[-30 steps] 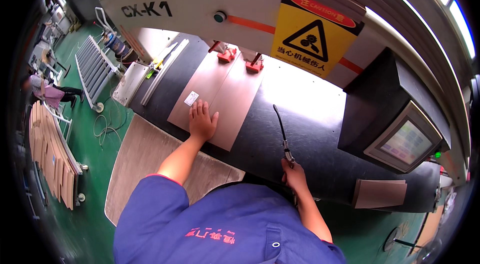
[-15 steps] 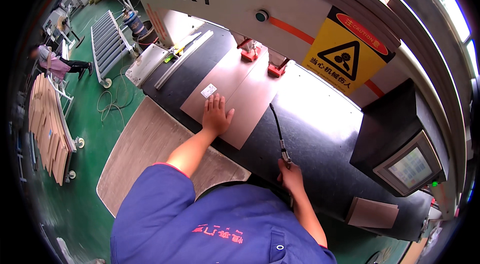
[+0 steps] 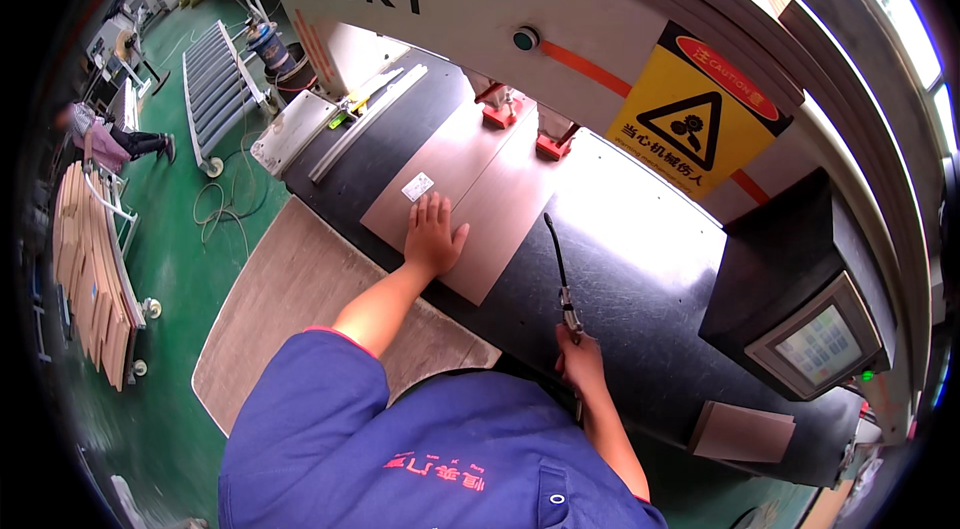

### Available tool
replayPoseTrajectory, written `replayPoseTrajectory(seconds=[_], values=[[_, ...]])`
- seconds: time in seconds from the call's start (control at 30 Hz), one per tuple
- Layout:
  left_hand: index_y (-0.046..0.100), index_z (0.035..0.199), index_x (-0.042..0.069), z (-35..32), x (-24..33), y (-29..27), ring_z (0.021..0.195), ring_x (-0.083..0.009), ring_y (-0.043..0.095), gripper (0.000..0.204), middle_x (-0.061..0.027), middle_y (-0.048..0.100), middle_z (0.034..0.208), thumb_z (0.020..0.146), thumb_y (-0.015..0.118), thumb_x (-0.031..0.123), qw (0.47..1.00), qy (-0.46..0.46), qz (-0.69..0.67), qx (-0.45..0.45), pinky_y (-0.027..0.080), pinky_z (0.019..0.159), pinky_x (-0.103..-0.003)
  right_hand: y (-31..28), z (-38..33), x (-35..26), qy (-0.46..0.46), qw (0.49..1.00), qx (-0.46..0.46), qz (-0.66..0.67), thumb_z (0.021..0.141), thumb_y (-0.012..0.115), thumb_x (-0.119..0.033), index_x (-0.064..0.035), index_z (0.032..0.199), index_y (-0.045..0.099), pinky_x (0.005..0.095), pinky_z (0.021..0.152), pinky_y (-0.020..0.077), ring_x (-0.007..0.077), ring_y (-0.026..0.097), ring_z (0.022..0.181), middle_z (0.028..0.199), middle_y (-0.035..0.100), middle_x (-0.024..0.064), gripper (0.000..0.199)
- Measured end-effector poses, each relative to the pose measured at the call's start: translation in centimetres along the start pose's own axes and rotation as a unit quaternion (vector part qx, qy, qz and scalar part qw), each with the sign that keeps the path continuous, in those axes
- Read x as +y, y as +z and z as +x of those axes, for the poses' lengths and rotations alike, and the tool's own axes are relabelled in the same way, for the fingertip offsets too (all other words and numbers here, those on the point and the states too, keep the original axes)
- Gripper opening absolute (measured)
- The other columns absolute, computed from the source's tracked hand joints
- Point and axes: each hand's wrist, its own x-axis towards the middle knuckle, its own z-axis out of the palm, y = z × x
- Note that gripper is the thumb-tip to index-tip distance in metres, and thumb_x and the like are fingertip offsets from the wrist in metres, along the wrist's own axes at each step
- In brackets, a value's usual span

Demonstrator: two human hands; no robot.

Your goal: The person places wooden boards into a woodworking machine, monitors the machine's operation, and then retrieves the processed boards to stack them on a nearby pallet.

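Left hand (image 3: 434, 237) lies flat, grip wide, on the brown panel (image 3: 470, 191) beside its white label (image 3: 417, 187); right hand (image 3: 580, 361) grips the air nozzle (image 3: 562, 281).

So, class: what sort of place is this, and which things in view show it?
Most likely a woodworking or panel factory floor: a large industrial machine with a yellow hazard sign, a brown panel under the left hand, and stacked boards on a green floor.
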Motion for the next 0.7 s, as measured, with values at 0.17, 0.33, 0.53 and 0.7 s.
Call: replayPoseTrajectory(seconds=[0.17,0.33,0.53,0.7], values=[[0.041,0.135,-0.002,0.0,0.0,-0.1,0.134,-0.0417,0.034,0.062,-0.0242,0.039,0.141,0.092,0.050,0.042,1.000,0.004,0.002,0.000,0.024,0.112,-0.051,0.4,-0.3,-1.0,-0.011,1.000,0.004,0.010,0.093,0.054,-0.048,-0.0025,0.090,0.065,0.0354,0.053,0.0458,0.0206,0.063,0.053,0.055,0.061,0.0072,0.047],[0.042,0.134,-0.003,0.0,0.0,-0.2,0.134,-0.0410,0.034,0.063,-0.0242,0.040,0.141,0.092,0.050,0.043,1.000,0.007,0.008,0.003,0.024,0.112,-0.051,0.6,-0.3,-1.6,-0.025,0.999,-0.008,-0.019,0.093,0.054,-0.047,-0.0018,0.090,0.066,0.0368,0.057,0.0472,0.0232,0.065,0.057,0.056,0.061,0.0086,0.046],[0.042,0.134,-0.003,-0.1,0.0,-0.3,0.132,-0.0418,0.035,0.061,-0.0243,0.041,0.140,0.092,0.051,0.041,1.000,0.014,0.010,0.006,0.026,0.111,-0.051,0.7,-0.1,-2.0,-0.017,0.999,-0.023,-0.037,0.092,0.055,-0.047,-0.0010,0.087,0.066,0.0383,0.059,0.0479,0.0257,0.066,0.059,0.056,0.061,0.0103,0.048],[0.042,0.134,-0.002,0.0,0.0,-0.3,0.132,-0.0417,0.036,0.061,-0.0244,0.041,0.139,0.092,0.051,0.041,1.000,0.019,0.017,0.002,0.026,0.111,-0.051,0.6,-0.1,-2.2,-0.012,0.999,-0.011,-0.039,0.092,0.055,-0.048,-0.0009,0.084,0.065,0.0386,0.060,0.0479,0.0261,0.066,0.059,0.056,0.061,0.0102,0.048]])
